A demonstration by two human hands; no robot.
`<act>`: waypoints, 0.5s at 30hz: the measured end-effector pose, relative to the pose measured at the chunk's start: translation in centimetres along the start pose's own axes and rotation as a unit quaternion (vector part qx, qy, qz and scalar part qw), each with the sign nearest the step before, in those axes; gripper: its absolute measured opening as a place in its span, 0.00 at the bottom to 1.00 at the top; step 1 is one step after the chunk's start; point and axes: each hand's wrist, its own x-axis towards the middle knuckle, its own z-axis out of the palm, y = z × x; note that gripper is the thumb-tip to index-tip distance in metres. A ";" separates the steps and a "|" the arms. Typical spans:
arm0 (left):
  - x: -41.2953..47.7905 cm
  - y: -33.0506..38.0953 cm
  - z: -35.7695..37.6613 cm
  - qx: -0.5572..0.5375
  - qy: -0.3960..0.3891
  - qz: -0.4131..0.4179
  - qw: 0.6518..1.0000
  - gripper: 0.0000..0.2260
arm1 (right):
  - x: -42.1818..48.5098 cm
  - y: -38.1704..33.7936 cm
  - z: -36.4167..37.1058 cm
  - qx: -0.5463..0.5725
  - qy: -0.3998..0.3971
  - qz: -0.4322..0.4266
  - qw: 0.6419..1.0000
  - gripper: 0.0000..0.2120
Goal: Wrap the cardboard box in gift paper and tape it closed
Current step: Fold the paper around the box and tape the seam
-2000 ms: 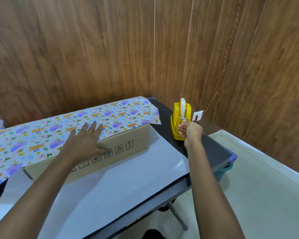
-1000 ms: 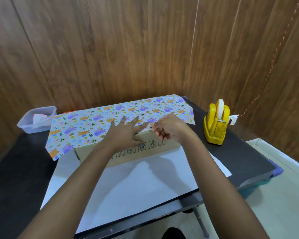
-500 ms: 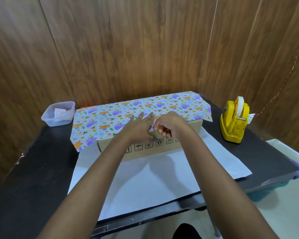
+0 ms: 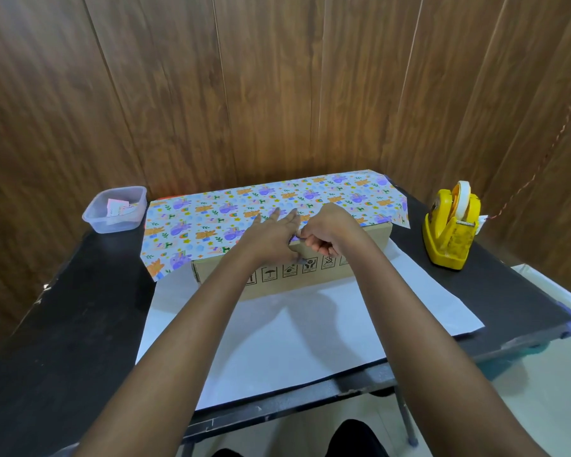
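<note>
Lying at mid-frame on the black table [image 4: 80, 308], the long rectangular cardboard box [image 4: 297, 282] runs left to right, its right end angled slightly up-frame. Glossy cartoon-printed gift paper [image 4: 211, 219] drapes its top, white underside spread below. The left hand [image 4: 271, 235] presses flat, fingers spread, on it; the right hand [image 4: 330, 229], fingers curled, pinches the paper's edge.

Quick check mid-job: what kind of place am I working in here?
Likely a small indoor wrapping corner: a black table against wood-panelled walls, with a yellow tape dispenser and gift paper.
</note>
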 end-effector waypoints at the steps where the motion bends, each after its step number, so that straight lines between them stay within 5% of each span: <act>1: 0.0 0.0 0.0 -0.002 0.000 0.000 1.000 0.36 | 0.1 0.1 0.0 -0.003 0.002 0.001 1.000 0.13; 15: -0.5 0.4 -0.1 0.088 -0.012 0.006 0.996 0.41 | 0.9 2.8 -0.7 0.118 -0.035 -0.003 0.992 0.13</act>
